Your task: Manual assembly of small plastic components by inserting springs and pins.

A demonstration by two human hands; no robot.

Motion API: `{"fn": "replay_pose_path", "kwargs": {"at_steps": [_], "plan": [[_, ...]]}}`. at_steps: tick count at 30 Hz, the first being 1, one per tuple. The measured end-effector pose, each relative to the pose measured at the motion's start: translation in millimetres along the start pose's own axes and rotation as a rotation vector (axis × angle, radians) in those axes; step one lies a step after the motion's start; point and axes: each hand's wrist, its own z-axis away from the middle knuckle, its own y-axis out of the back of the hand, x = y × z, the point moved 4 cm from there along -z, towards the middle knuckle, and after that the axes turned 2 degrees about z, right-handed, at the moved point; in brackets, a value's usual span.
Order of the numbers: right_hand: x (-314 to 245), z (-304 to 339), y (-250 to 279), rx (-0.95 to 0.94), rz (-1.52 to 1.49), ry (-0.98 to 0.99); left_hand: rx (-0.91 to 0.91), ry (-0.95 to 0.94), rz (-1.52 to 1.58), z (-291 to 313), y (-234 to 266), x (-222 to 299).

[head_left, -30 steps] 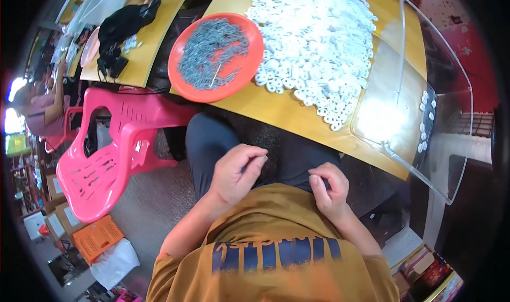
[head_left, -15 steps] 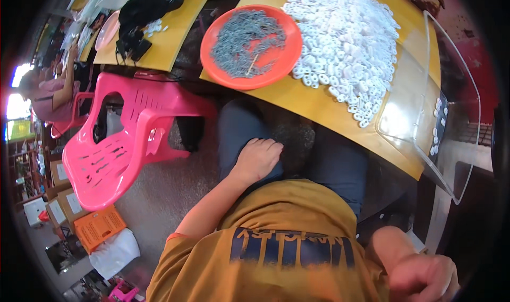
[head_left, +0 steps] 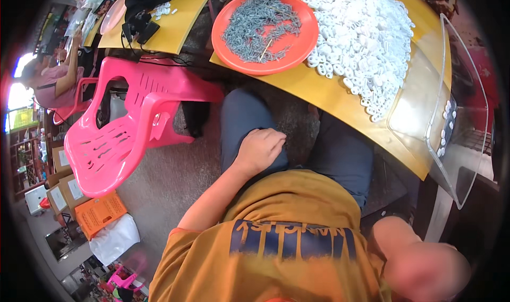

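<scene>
My left hand point(head_left: 260, 150) lies on my left thigh, palm down, its fingers loosely bent and nothing visible in them. Raised at the lower right, close to my side, my right hand point(head_left: 427, 270) is smeared by motion, so its fingers cannot be made out. Both hands are apart from the yellow table point(head_left: 393, 148). On that table, an orange-red plate point(head_left: 226, 55) holds a heap of small grey screw-like pieces point(head_left: 247, 31), with a thin tan stick point(head_left: 265, 51) among them. Right of the plate spreads a large pile of white oval pieces point(head_left: 356, 36) with holes.
A clear plastic bin point(head_left: 411, 118) lies at the table's right end, with several white pieces beside it. To my left stands a pink plastic chair point(head_left: 106, 153). Beyond are an orange box point(head_left: 100, 216), a white bag point(head_left: 116, 241), another yellow table point(head_left: 178, 33) and a seated person point(head_left: 56, 84).
My view has shifted, so the table and plate sit higher and farther right. My right hand has moved and become blurred. My left hand stays on the thigh.
</scene>
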Motion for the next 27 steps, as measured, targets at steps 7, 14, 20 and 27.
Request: {"fn": "replay_pose_path", "kwargs": {"at_steps": [7, 14, 20, 27], "plan": [[28.9, 143.0, 48.6, 0.512, 0.226, -1.186, 0.141, 0.626, 1.461, -52.2, 10.8, 10.8], [19.6, 200.4, 136.5, 1.170, 0.055, -1.266, 0.182, 0.795, 1.554, -78.0, -6.9, 19.2], [22.7, 204.2, 155.0, 1.240, 0.128, -1.216, 0.218, 0.795, 1.555, -83.3, -2.5, 25.0], [20.1, 216.3, 162.9, 1.348, 0.183, -1.165, 0.224, 0.869, 1.494, -79.7, -1.3, 25.3]]}}
